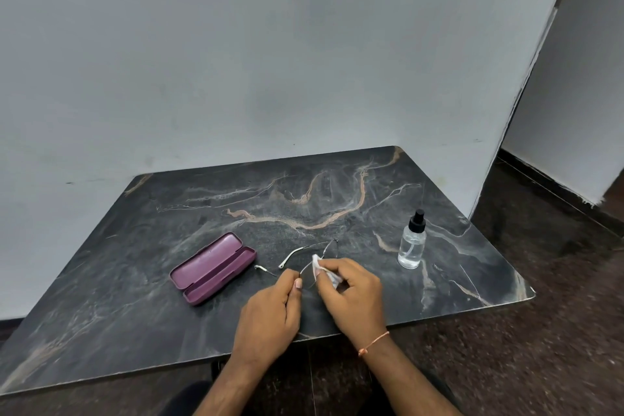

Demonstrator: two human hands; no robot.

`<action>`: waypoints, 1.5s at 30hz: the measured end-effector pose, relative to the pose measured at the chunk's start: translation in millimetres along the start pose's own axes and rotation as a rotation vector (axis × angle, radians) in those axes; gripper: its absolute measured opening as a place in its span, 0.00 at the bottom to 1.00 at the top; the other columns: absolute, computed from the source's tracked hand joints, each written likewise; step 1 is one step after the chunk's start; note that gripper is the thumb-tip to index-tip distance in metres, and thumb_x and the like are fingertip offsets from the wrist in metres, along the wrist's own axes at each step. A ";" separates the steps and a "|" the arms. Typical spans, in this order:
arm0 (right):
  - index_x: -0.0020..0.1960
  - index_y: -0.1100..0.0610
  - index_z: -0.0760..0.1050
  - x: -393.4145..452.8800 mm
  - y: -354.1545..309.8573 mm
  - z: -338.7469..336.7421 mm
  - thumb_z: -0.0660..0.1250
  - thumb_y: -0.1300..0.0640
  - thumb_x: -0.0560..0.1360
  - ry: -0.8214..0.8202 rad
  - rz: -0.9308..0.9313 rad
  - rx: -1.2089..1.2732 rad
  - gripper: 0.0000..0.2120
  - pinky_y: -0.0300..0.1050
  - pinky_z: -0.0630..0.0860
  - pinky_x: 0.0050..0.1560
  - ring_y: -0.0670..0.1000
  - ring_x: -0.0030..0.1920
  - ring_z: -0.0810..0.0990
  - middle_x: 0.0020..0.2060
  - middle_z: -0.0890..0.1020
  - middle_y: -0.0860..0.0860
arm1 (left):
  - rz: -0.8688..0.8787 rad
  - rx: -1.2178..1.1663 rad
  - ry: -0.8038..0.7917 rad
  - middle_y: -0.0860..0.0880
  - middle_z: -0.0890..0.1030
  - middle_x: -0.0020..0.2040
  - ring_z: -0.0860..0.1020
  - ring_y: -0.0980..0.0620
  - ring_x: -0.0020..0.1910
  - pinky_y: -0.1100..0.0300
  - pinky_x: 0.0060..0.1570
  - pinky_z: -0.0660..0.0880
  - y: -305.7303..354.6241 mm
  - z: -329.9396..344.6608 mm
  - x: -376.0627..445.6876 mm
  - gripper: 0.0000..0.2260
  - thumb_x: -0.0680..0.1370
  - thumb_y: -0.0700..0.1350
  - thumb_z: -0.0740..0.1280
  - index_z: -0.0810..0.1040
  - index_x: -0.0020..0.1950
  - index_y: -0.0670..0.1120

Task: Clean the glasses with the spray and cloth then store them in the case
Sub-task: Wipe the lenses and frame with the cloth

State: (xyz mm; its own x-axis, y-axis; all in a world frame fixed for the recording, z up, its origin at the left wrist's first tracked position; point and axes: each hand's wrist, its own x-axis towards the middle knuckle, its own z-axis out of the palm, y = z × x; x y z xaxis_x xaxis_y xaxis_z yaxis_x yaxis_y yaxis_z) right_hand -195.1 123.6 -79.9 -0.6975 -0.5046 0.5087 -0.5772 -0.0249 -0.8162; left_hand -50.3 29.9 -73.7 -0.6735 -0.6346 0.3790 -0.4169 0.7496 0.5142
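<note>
glasses (315, 255) pinched by left hand (270, 311) | cloth (320, 268) gripped by right hand (351, 294), pressed on lens | case (213, 267) open at 9 o'clock

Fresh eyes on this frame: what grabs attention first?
The two hands at the table's near edge: the left hand holds thin-framed glasses while the right hand pinches a white cloth against a lens. Left of them a purple case lies open; right stands a clear spray bottle with a black top.
</note>
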 end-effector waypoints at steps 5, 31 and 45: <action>0.47 0.43 0.88 22.7 4.8 -13.4 0.78 0.57 0.76 0.129 0.299 0.147 0.07 0.45 0.82 0.45 0.42 0.40 0.85 0.40 0.88 0.40 | -0.007 0.050 -0.042 0.54 0.75 0.31 0.78 0.51 0.34 0.53 0.35 0.66 4.7 -1.5 0.5 0.08 0.87 0.56 0.54 0.67 0.50 0.56; 0.44 0.44 0.87 43.2 10.7 -26.9 0.74 0.48 0.76 -0.147 0.333 -0.128 0.03 0.45 0.82 0.45 0.41 0.38 0.85 0.34 0.87 0.40 | 0.059 0.104 -0.092 0.55 0.72 0.30 0.76 0.53 0.32 0.55 0.34 0.67 -0.6 1.6 2.2 0.08 0.87 0.55 0.56 0.68 0.50 0.56; 0.40 0.44 0.86 41.3 9.9 -26.7 0.75 0.47 0.71 -0.273 0.329 -0.155 0.03 0.46 0.83 0.44 0.40 0.36 0.84 0.32 0.86 0.40 | 0.052 0.103 -0.084 0.53 0.76 0.31 0.77 0.53 0.33 0.51 0.36 0.75 1.9 0.2 1.7 0.09 0.87 0.55 0.55 0.69 0.50 0.56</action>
State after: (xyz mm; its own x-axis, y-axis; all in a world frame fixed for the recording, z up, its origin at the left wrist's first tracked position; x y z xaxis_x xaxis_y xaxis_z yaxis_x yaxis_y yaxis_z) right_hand -241.0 125.6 -59.6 -0.7291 -0.6736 0.1209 -0.4146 0.2942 -0.8611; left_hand -52.3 30.3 -72.3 -0.7426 -0.5799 0.3351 -0.4381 0.7990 0.4120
